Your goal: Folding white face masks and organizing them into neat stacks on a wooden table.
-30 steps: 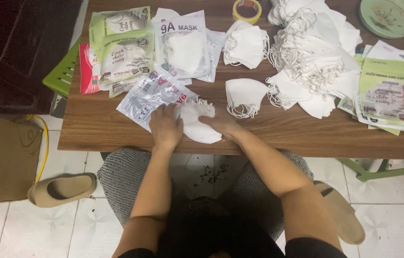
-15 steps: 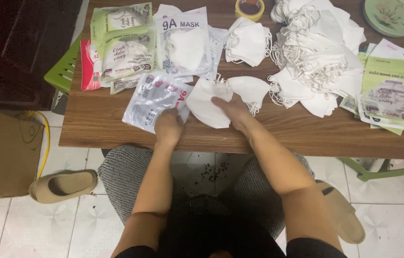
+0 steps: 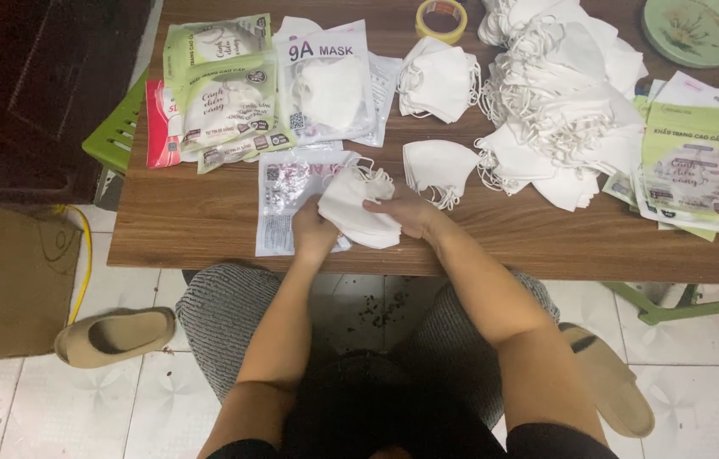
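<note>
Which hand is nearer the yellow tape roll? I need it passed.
Right. The right hand lies below the tape roll, gripping the white masks; the left hand sits farther down-left.

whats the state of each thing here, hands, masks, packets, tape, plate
left hand: gripping the folded mask and the clear packet
right hand: gripping the folded mask
folded mask: held over the clear packet
clear packet: flat on the table
single mask: lying loose
mask pile: heaped, unpacked
green packets: filled, stacked
tape roll: lying flat
green plate: empty
</note>
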